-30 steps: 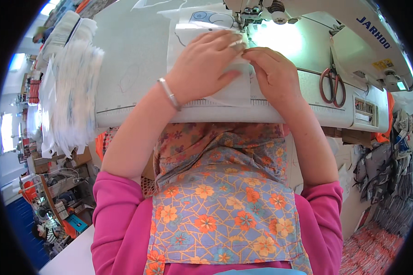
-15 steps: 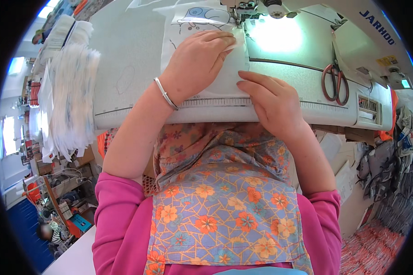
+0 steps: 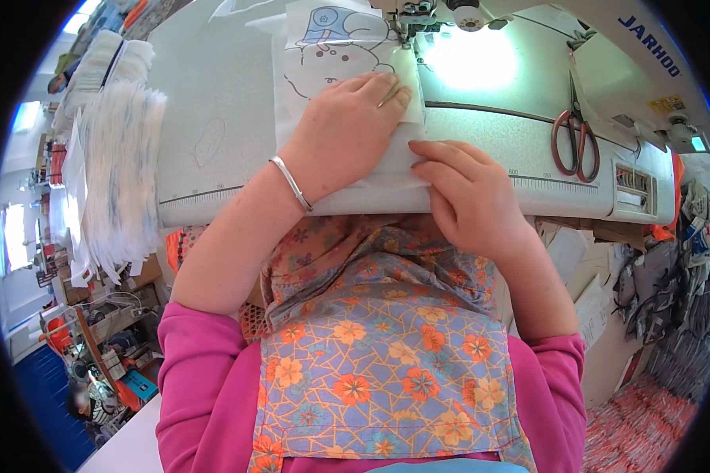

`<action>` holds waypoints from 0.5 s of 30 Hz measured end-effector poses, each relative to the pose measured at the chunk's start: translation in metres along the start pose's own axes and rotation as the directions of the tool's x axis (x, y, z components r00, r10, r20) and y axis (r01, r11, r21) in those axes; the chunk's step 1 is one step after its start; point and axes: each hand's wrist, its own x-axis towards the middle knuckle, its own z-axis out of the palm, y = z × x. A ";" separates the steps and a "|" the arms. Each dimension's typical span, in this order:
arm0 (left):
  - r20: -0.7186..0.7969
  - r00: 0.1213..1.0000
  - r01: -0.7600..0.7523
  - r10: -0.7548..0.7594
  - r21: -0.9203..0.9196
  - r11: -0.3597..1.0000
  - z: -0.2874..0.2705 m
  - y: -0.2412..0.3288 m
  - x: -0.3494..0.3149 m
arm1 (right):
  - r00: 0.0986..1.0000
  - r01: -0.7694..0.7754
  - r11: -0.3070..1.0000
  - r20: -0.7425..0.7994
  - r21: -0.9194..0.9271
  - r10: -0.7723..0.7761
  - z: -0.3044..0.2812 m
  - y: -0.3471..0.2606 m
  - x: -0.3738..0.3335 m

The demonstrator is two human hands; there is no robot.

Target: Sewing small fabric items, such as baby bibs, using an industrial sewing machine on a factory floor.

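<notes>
**Both hands flat on a printed cloth piece at the sewing machine**

A white cloth piece (image 3: 331, 47) printed with a blue and black cartoon drawing lies on the pale grey sewing table (image 3: 213, 102), running from the near table edge up to the needle area of the sewing machine (image 3: 528, 47). The left hand (image 3: 347, 130) lies palm down on it, fingers together and stretched forward, their tips at the right edge of the cloth just short of the needle; it grips nothing, only presses. A silver bangle (image 3: 292, 183) sits on that wrist. The right hand (image 3: 469, 197) rests lower, at the near right corner of the cloth, fingers loosely spread and bent, tips touching the fabric right beside the heel of the left hand. Whether it pinches the edge or merely presses cannot be told.

The near table edge carries a printed ruler strip (image 3: 205, 193) and runs under both wrists. Left of the cloth the tabletop lies bare up to a tall stack of white cut pieces (image 3: 110, 173) standing along the left edge. To the right, orange-handled scissors (image 3: 574, 138) lie on the machine bed, well apart from the right hand. A bright lamp patch (image 3: 469, 59) lights the bed beside the needle.

Below the table, at the right, a bin of mixed cloth scraps (image 3: 670, 292) shows dimly; its contents are too blurred to sort.
</notes>
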 end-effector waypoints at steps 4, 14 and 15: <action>0.005 1.000 0.007 -0.007 -0.055 0.998 -0.004 0.004 -0.002 | 0.990 -0.139 0.988 -0.028 0.070 0.142 -0.010 0.016 0.020; 0.035 0.999 -0.033 0.039 -0.155 0.987 -0.018 0.002 -0.011 | 1.000 -0.004 0.965 -0.019 -0.263 -0.001 0.010 0.018 0.025; 0.012 1.000 -0.026 0.029 -0.164 0.986 -0.018 0.001 -0.011 | 1.000 0.010 0.966 -0.016 -0.258 -0.015 0.010 0.017 0.025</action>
